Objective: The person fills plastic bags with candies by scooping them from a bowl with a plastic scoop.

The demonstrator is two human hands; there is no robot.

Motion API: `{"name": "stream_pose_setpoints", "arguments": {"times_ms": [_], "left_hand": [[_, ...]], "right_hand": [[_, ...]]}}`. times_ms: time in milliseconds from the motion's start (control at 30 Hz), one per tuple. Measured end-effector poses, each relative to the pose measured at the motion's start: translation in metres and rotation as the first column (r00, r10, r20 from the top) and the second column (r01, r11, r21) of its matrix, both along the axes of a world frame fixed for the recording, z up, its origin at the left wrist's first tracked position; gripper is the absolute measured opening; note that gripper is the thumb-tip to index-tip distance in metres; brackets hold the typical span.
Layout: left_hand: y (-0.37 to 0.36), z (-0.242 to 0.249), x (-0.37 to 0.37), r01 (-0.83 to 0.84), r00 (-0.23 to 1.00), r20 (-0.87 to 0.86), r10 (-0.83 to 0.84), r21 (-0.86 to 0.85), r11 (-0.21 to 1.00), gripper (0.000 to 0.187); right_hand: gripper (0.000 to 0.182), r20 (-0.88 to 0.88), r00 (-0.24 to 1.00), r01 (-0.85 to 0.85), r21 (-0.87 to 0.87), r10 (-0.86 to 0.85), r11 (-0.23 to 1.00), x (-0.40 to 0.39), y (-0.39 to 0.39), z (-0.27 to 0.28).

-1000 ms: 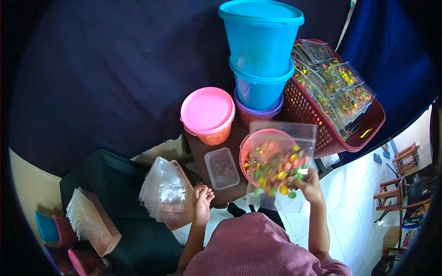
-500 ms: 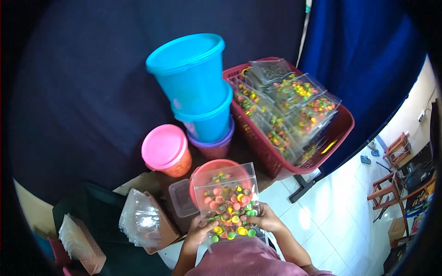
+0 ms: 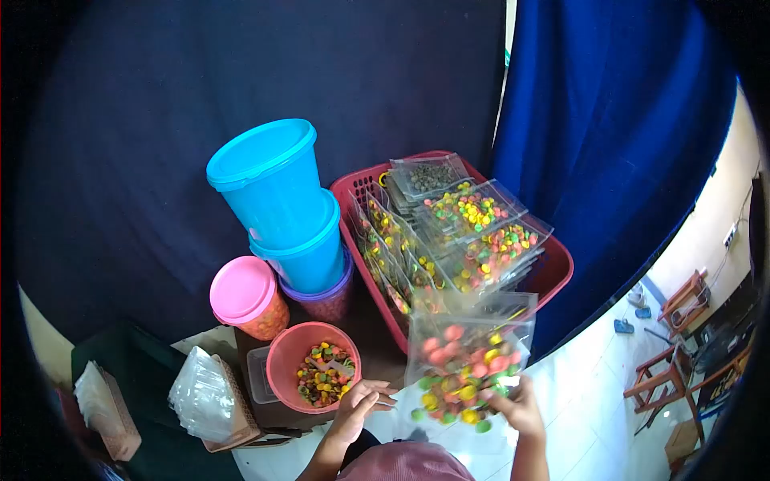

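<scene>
My right hand (image 3: 520,410) grips the lower right of a clear plastic bag (image 3: 469,370) filled with small round red, yellow, green and brown pieces. The bag hangs in front of the near end of a dark red basket (image 3: 559,272), overlapping it in view. My left hand (image 3: 357,407) is off the bag, its fingers stretched out and holding nothing. Beside that hand stands a red-pink bucket (image 3: 279,370) without a lid, part-filled with the same coloured pieces (image 3: 325,377) and something pale like a scoop.
Several filled bags (image 3: 473,210) lie in the basket. Left of it stand stacked blue tubs (image 3: 273,188) on a purple tub (image 3: 325,306), and a pink-lidded tub (image 3: 245,293). Flat plastic bags (image 3: 200,397) fill a holder at lower left. Wooden stools (image 3: 666,377) stand far right.
The filled bag has moved right, from before my chest toward the basket, in my right hand. My left hand has let go of it. The view has shifted, and the open bucket's contents now show.
</scene>
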State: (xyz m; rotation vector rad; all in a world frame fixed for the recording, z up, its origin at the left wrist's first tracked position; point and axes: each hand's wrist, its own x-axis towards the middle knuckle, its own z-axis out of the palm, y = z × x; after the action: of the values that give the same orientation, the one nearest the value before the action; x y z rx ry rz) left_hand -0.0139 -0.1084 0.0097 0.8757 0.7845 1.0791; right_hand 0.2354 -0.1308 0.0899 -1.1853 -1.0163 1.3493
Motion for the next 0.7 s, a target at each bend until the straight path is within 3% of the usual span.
{"name": "stream_pose_setpoints", "arguments": {"times_ms": [100,167,267,300,367,433,467,500,567,600,667,700], "left_hand": [[0.008,0.001,0.009,-0.083,0.987,-0.135,0.088,0.041,0.996,0.024],[0.013,0.004,0.015,-0.106,0.979,-0.164,0.121,0.095,0.990,0.021],[0.024,0.008,0.026,-0.125,0.950,-0.225,0.215,0.357,0.926,0.026],[0.030,0.011,0.029,-0.118,0.926,-0.271,0.264,0.458,0.881,0.031],[0.046,0.012,0.031,-0.041,0.839,-0.402,0.367,0.626,0.779,0.033],[0.060,0.012,0.035,-0.016,0.786,-0.463,0.409,0.646,0.763,0.032],[0.066,0.011,0.035,0.005,0.770,-0.490,0.408,0.644,0.765,0.033],[0.071,0.011,0.034,0.026,0.752,-0.518,0.408,0.641,0.767,0.035],[0.083,0.008,0.032,0.005,0.792,-0.460,0.400,0.661,0.751,0.035],[0.084,0.012,0.030,0.023,0.814,-0.466,0.347,0.622,0.783,0.036],[0.086,0.006,0.027,0.036,0.859,-0.444,0.253,0.547,0.836,0.037],[0.087,0.001,0.027,0.058,0.866,-0.448,0.222,0.531,0.845,0.037]], "right_hand": [[0.033,0.083,0.988,0.117,0.158,-0.131,0.980,0.028,0.024,0.037],[0.035,0.196,0.974,0.067,0.236,-0.115,0.969,0.040,0.052,0.053],[0.035,0.263,0.964,-0.058,0.337,-0.035,0.940,0.033,0.103,0.076],[0.035,0.396,0.918,-0.117,0.267,0.002,0.956,0.032,0.121,0.082],[0.034,0.633,0.774,-0.291,0.378,-0.016,0.879,0.020,0.161,0.086],[0.036,0.651,0.757,-0.340,0.308,0.063,0.888,0.001,0.198,0.089],[0.028,0.741,0.671,-0.391,0.342,0.010,0.854,-0.006,0.223,0.079],[0.034,0.696,0.717,-0.389,0.352,0.039,0.851,-0.015,0.245,0.068],[0.040,0.801,0.576,-0.495,0.499,-0.161,0.712,-0.037,0.279,0.068],[0.040,0.803,0.577,-0.509,0.496,-0.149,0.704,-0.050,0.292,0.073],[0.040,0.866,0.496,-0.463,0.203,0.062,0.863,-0.076,0.315,0.083],[0.040,0.867,0.493,-0.479,0.201,0.072,0.855,-0.086,0.329,0.080]]}}
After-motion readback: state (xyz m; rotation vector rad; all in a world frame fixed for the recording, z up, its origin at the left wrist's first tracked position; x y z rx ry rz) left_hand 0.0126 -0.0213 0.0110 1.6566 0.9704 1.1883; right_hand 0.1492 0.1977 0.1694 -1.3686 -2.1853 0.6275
